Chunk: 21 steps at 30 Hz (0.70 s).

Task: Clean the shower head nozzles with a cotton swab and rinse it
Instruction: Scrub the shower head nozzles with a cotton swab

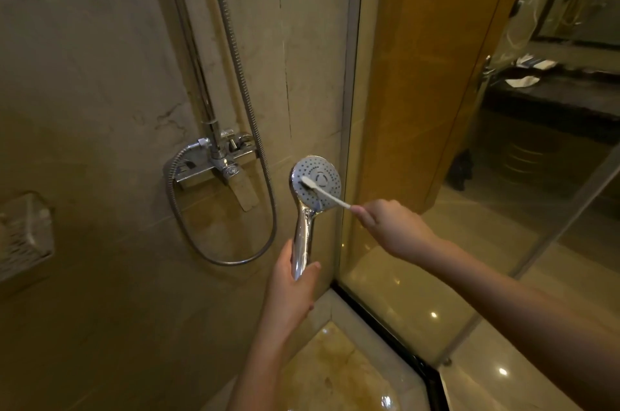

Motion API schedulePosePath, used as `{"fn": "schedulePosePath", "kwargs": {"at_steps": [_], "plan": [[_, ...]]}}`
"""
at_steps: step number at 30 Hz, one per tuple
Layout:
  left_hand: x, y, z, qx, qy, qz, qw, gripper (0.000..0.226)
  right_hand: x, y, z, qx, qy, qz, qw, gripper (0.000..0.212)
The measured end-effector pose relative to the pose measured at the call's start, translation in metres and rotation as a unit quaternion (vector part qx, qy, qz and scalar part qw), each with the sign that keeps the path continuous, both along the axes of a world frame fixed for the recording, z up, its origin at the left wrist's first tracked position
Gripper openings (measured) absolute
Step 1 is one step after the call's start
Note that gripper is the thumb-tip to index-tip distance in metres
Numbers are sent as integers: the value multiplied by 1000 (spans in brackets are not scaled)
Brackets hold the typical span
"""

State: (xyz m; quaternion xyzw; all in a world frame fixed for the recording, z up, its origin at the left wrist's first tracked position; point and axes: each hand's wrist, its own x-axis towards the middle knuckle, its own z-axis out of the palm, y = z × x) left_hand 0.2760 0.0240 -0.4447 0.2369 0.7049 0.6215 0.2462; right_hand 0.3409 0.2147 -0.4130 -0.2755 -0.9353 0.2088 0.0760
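A chrome shower head (322,172) with a round nozzle face points toward me, upright, in the middle of the head view. My left hand (292,289) grips its shiny handle from below. My right hand (389,226) pinches the end of a white cotton swab (323,192). The swab's cotton tip rests on the left part of the nozzle face. A metal hose (265,175) loops down from the wall and back up toward the handle.
A chrome mixer tap (219,160) and riser pipe are fixed on the tiled wall to the left. A wire basket (23,236) hangs at far left. A glass shower wall (436,142) stands right behind the shower head, with a dark counter beyond it.
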Motion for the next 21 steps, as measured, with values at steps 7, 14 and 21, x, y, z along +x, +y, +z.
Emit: {"fn": "schedulePosePath", "kwargs": {"at_steps": [7, 14, 21], "plan": [[2, -3, -1, -18, 2, -24, 1000, 44, 6, 6, -5, 15, 0, -22, 1000, 46], [1, 2, 2, -19, 9, -31, 999, 45, -1, 16, 4, 29, 22, -54, 998, 50], [0, -4, -3, -22, 1, -24, 999, 46, 2, 21, 4, 33, 12, -68, 997, 47]]}}
